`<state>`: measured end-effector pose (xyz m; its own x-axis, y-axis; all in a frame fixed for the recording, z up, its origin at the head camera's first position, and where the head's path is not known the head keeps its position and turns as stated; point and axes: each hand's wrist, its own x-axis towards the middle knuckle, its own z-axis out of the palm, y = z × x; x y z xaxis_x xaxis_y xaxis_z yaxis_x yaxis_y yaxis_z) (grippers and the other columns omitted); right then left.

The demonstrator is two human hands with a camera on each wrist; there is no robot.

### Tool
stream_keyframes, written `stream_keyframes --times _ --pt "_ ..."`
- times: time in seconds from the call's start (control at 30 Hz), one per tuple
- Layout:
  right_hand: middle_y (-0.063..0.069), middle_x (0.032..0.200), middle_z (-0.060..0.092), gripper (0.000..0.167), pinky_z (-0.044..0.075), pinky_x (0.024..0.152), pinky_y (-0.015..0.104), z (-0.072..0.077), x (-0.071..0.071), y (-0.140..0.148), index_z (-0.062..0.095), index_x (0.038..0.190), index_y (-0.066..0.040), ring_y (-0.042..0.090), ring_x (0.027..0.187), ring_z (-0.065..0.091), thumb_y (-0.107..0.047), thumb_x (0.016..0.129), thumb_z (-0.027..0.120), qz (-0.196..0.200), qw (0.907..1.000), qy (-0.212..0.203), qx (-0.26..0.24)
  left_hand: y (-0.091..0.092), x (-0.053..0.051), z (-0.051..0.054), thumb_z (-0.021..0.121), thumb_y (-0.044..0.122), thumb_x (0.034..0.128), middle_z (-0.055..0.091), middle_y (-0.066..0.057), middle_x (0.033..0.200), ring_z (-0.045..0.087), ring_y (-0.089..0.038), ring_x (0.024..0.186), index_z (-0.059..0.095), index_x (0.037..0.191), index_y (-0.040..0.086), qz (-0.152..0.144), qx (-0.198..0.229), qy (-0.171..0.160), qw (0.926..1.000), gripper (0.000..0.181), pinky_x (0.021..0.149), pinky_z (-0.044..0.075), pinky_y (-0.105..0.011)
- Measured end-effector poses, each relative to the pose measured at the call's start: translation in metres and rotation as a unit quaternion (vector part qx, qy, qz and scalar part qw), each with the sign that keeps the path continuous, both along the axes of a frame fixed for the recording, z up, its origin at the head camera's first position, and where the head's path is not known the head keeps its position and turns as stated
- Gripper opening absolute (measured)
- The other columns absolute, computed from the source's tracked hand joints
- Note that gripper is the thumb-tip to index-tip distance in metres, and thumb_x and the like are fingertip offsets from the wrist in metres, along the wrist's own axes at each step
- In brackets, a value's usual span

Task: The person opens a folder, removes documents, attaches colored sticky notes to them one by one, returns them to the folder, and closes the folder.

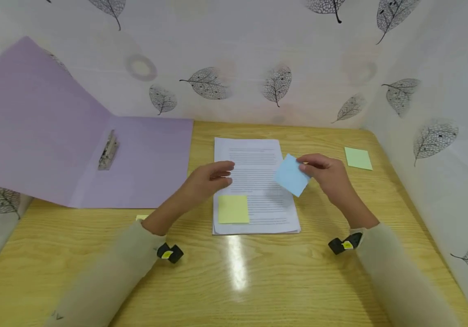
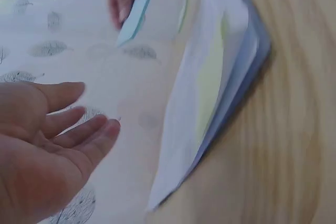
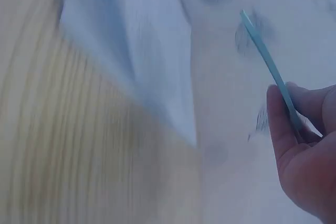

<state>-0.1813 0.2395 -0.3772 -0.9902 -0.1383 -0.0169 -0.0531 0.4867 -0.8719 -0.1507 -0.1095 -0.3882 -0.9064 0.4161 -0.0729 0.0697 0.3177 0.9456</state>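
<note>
The right hand (image 1: 330,179) pinches a blue sticky-note pad (image 1: 292,176) by its upper right corner, above the right edge of a stack of printed sheets (image 1: 258,181). In the right wrist view the pad (image 3: 266,56) is seen edge-on between thumb and fingers of the hand (image 3: 307,150). The left hand (image 1: 201,184) holds nothing; its fingers are relaxed, over the left edge of the sheets. The left wrist view shows this hand (image 2: 58,140) with fingers extended. A yellow note (image 1: 233,209) lies on the lower left of the top sheet.
An open purple folder (image 1: 152,159) with a metal clip (image 1: 109,151) lies at the left, its cover raised. A green note (image 1: 358,158) is on the wooden table (image 1: 283,272) at the right. Another yellow piece (image 1: 141,217) shows partly behind the left forearm. Leaf-patterned cloth (image 1: 234,54) surrounds the table.
</note>
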Motion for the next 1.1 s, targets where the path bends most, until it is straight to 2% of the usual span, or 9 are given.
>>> stream_keyframes --times 0.07,0.17,0.3,0.4,0.5,0.6,0.7,0.83,1.1 --pt "-0.003 0.116 0.070 0.029 0.055 0.081 0.021 0.003 0.006 -0.019 0.073 0.120 -0.011 0.011 0.100 0.063 -0.029 0.097 0.069 0.029 0.9996 0.000 -0.004 0.012 0.004 -0.002 0.060 0.026 0.1026 0.048 -0.012 0.153 0.054 -0.025 0.134 0.040 0.155 0.017 -0.010 0.060 -0.023 0.9979 0.057 0.109 0.048 -0.044" --pt "0.000 0.118 0.071 0.024 0.056 0.082 0.026 0.006 0.014 -0.045 0.075 0.115 -0.014 0.014 0.099 0.064 -0.028 0.096 0.071 0.065 0.9979 -0.005 -0.007 0.026 0.008 -0.008 0.059 0.022 0.1035 0.047 -0.015 0.153 0.056 -0.025 0.133 0.031 0.159 0.018 -0.020 0.146 -0.069 0.9867 0.062 0.108 0.048 -0.042" --pt "0.002 0.117 0.071 0.020 0.057 0.078 0.034 0.006 0.020 -0.070 0.076 0.112 -0.015 0.020 0.094 0.063 -0.023 0.095 0.073 0.105 0.9944 0.001 -0.007 0.035 0.012 -0.012 0.055 0.014 0.1050 0.055 -0.019 0.144 0.063 -0.028 0.123 0.028 0.160 0.017 -0.032 0.198 -0.115 0.9729 0.061 0.100 0.055 -0.039" --pt "0.002 0.117 0.071 0.019 0.057 0.077 0.034 0.005 0.023 -0.080 0.076 0.113 -0.015 0.020 0.096 0.064 -0.021 0.095 0.072 0.131 0.9909 0.031 0.003 0.037 0.014 -0.012 0.053 0.011 0.1052 0.061 -0.019 0.135 0.067 -0.025 0.112 0.032 0.158 0.021 -0.027 0.203 -0.122 0.9712 0.058 0.092 0.058 -0.036" --pt "0.002 0.126 0.067 0.029 0.058 0.084 0.035 0.001 0.025 -0.084 0.072 0.122 -0.016 0.020 0.108 0.063 -0.019 0.094 0.073 0.168 0.9814 0.085 0.035 0.036 0.014 -0.014 0.053 0.008 0.1046 0.064 -0.017 0.131 0.068 -0.020 0.103 0.038 0.156 0.024 -0.005 0.199 -0.104 0.9743 0.056 0.085 0.059 -0.030" --pt "0.004 0.142 0.055 0.052 0.053 0.099 0.044 -0.003 0.029 -0.085 0.061 0.138 -0.016 0.023 0.129 0.054 -0.024 0.090 0.078 0.216 0.9625 0.137 0.090 0.035 0.014 -0.015 0.053 0.006 0.1041 0.064 -0.016 0.130 0.068 -0.018 0.099 0.043 0.152 0.023 0.020 0.198 -0.088 0.9761 0.052 0.081 0.059 -0.027" --pt "0.007 0.153 0.042 0.072 0.045 0.109 0.049 -0.006 0.034 -0.086 0.050 0.149 -0.017 0.027 0.141 0.041 -0.028 0.086 0.082 0.257 0.9373 0.184 0.148 0.033 0.012 -0.016 0.053 0.007 0.1042 0.063 -0.017 0.130 0.068 -0.020 0.102 0.045 0.151 0.018 0.029 0.202 -0.082 0.9755 0.048 0.082 0.059 -0.028" --pt "0.013 0.155 0.039 0.077 0.043 0.111 0.050 -0.006 0.036 -0.088 0.047 0.150 -0.013 0.031 0.143 0.035 -0.027 0.084 0.084 0.278 0.9139 0.234 0.181 0.032 0.010 -0.018 0.053 0.009 0.1046 0.062 -0.017 0.131 0.068 -0.021 0.107 0.043 0.151 0.016 0.030 0.203 -0.084 0.9750 0.048 0.086 0.059 -0.031" --pt "0.011 0.158 0.040 0.068 0.037 0.115 0.051 -0.008 0.033 -0.085 0.048 0.150 -0.012 0.029 0.145 0.035 -0.028 0.091 0.077 0.282 0.9248 0.198 0.161 0.033 0.010 -0.019 0.049 0.009 0.1060 0.062 -0.018 0.132 0.066 -0.018 0.107 0.044 0.150 0.016 0.030 0.206 -0.093 0.9737 0.045 0.087 0.059 -0.028"
